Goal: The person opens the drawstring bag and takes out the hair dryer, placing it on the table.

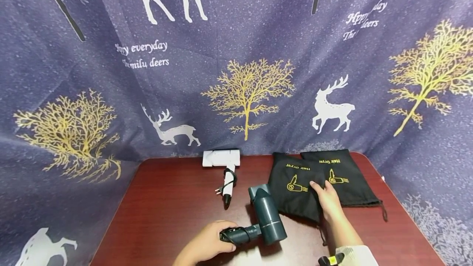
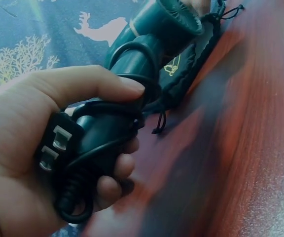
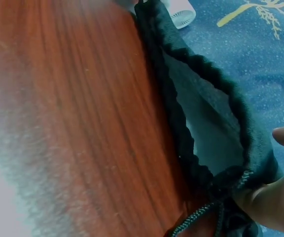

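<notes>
My left hand grips a dark green hair dryer by its handle, its barrel tilted over the table's front middle. In the left wrist view, a black cord winds round the handle, and the plug lies against my palm. My right hand holds the right edge of the nearer black drawstring bag, which bears a yellow hair dryer print. This bag's mouth gapes in the right wrist view, with a grey lining inside and the drawcord hanging by my hand.
A white hair dryer with a wrapped black cord lies at the back middle of the reddish wooden table. Partly under the nearer bag, a second black drawstring bag lies at the back right. Behind the table hangs a purple-blue patterned cloth.
</notes>
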`<state>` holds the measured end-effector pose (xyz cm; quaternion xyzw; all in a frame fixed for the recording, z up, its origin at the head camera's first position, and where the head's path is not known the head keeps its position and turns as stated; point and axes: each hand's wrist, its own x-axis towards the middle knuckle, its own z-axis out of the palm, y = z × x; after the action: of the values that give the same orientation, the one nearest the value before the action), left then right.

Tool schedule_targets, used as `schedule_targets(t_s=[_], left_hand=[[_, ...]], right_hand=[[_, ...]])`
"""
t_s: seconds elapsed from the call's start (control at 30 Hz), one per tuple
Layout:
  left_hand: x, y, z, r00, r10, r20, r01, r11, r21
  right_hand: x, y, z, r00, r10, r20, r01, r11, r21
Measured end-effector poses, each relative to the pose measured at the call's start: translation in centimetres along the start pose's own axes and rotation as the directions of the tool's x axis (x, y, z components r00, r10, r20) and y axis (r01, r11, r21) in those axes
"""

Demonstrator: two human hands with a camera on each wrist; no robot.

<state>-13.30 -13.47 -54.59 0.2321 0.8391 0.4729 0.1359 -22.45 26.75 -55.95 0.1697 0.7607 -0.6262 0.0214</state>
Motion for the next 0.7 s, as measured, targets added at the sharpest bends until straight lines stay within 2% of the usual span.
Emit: schedule_targets(t_s=[0.13,0.47,0.7], left_hand=[[0.1,0.1,-0.2,0.999,-0.037,-0.039,0.036,0.999,-0.012],[0.1,-0.1,-0.7,0.989,-0.062,-0.135,0.066,0.997,0.028],[0.2,-0.1,-0.9,0.974,-0.071,-0.215,0.085,0.995,0.054]], right_hand=[[-0.5,0.1,-0.1,1.0,0.003,0.012,-0.003,0.999,-0.042],[-1.6,0.3,-0.5,0.999,0.026,0.029,-0.023,0.995,-0.094],[-2.4,0.6,-0.7,0.998,0.036,0.058,-0.034,0.999,-0.029]])
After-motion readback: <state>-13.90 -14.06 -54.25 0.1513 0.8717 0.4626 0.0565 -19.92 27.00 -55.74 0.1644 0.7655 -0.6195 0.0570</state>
